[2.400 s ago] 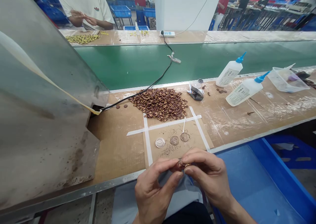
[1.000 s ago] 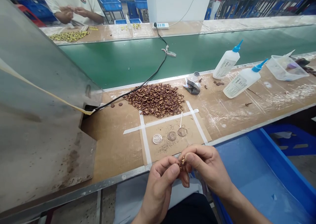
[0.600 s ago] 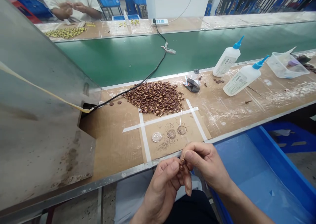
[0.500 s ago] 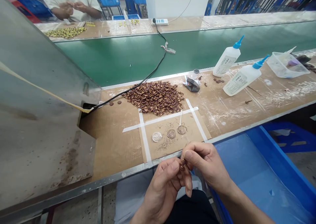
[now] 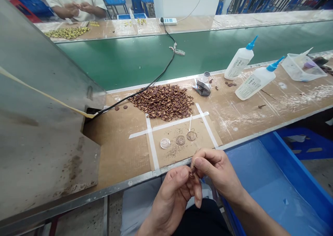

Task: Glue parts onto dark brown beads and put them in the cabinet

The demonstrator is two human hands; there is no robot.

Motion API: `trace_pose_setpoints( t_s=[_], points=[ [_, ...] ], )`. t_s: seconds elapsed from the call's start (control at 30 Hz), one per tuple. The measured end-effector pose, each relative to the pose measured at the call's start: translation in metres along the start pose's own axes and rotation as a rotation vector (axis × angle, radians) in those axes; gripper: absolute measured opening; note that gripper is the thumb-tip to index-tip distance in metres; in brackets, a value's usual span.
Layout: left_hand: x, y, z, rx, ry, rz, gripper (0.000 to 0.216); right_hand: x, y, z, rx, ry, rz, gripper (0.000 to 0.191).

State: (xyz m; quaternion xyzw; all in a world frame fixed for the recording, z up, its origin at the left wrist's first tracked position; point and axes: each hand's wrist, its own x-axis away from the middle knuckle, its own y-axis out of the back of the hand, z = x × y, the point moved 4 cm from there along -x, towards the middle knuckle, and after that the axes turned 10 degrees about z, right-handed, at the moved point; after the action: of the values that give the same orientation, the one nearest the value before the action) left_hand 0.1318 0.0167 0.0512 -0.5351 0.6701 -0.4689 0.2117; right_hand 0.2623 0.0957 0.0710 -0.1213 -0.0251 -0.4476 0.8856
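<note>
Both hands meet just in front of the bench edge, pinching a small brown piece [image 5: 191, 174] mostly hidden by the fingers. My left hand [image 5: 175, 191] is closed on it from the left, thumb on top. From the right, my right hand [image 5: 214, 166] grips it between thumb and forefinger. Beyond them, a taped cardboard sheet [image 5: 166, 159] bears a clear disc [image 5: 164, 143], a brown-smeared disc [image 5: 180, 140] and another disc [image 5: 191, 136] with a thin white stick [image 5: 190, 123] resting on it. Behind lies a heap of small brown-and-yellow pieces [image 5: 163, 102].
Two white bottles with blue nozzles, one upright [image 5: 238, 64] and one tilted [image 5: 256, 83], stand right. Farther right is a clear tub [image 5: 303, 67]. A metal housing [image 5: 47, 107] blocks the left. A black cable [image 5: 156, 79] crosses the green belt [image 5: 117, 62]. Opposite sits a person [image 5: 75, 7].
Hardly anything differs. My fingers have shifted very slightly around the small brown piece, and the view has tilted a little.
</note>
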Motion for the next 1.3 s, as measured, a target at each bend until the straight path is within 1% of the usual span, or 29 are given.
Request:
trace_pose_setpoints(
  t_s=[0.33,0.47,0.57,0.63,0.73,0.8,0.9,0.97,1.13,1.2,1.3],
  points=[
    [-0.003,0.003,-0.005,0.003,-0.054,0.040,0.039,0.002,-0.004,0.010,-0.022,0.059,0.056,0.046],
    [-0.003,0.004,-0.006,-0.005,-0.062,0.044,0.039,0.001,-0.006,0.010,-0.059,0.065,0.078,0.045],
    [-0.002,0.002,-0.008,-0.026,-0.066,0.039,0.040,0.001,-0.007,0.010,-0.092,0.080,0.120,0.040],
    [-0.001,0.001,-0.010,-0.062,-0.091,0.013,0.038,0.001,-0.006,0.011,-0.101,0.095,0.151,0.034],
    [0.002,0.005,-0.014,-0.198,-0.162,-0.061,0.034,0.002,-0.002,0.013,-0.060,0.116,0.149,0.026],
    [0.007,0.009,-0.018,-0.378,-0.219,-0.141,0.028,0.002,0.001,0.014,0.002,0.128,0.118,0.020],
    [0.015,0.013,-0.025,-0.709,-0.317,-0.268,0.018,0.003,0.006,0.016,0.118,0.158,0.066,0.012],
    [0.019,0.013,-0.028,-0.853,-0.370,-0.313,0.012,0.004,0.007,0.017,0.153,0.177,0.060,0.010],
    [0.020,0.009,-0.032,-1.002,-0.450,-0.330,0.006,0.003,0.006,0.017,0.147,0.193,0.085,0.010],
    [0.019,0.006,-0.034,-1.023,-0.477,-0.309,0.002,0.003,0.006,0.019,0.179,0.221,0.095,0.009],
    [0.018,0.000,-0.035,-1.018,-0.509,-0.275,0.005,0.004,0.008,0.022,0.255,0.290,0.110,0.007]
  ],
)
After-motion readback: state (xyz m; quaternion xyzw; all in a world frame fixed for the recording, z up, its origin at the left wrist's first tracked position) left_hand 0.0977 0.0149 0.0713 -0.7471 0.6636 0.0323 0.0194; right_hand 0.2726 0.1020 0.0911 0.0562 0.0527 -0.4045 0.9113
